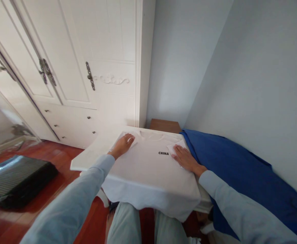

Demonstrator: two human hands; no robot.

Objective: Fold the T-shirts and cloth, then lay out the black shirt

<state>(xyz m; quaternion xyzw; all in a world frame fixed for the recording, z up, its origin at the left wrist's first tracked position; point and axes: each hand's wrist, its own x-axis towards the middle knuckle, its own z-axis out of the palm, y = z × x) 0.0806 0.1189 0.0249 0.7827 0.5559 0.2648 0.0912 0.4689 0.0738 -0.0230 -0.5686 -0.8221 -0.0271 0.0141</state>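
A white T-shirt (143, 166) with the black word "CHINA" on its chest lies spread over a white table, its neckline at the far side and its lower part draped over the near edge. My left hand (123, 145) rests on the left sleeve, which looks folded inward; the fingers are slightly bent and hold nothing that I can see. Flat on the folded right sleeve lies my right hand (185, 157), fingers stretched out, just right of the lettering.
The white table (87, 157) shows at left. Blue cloth (229, 166) drapes along its right side by the grey wall. Behind stand a white wardrobe (112, 44) and a brown wooden box-like piece (165, 125). A black plastic-wrapped bundle (18, 179) lies on the red floor.
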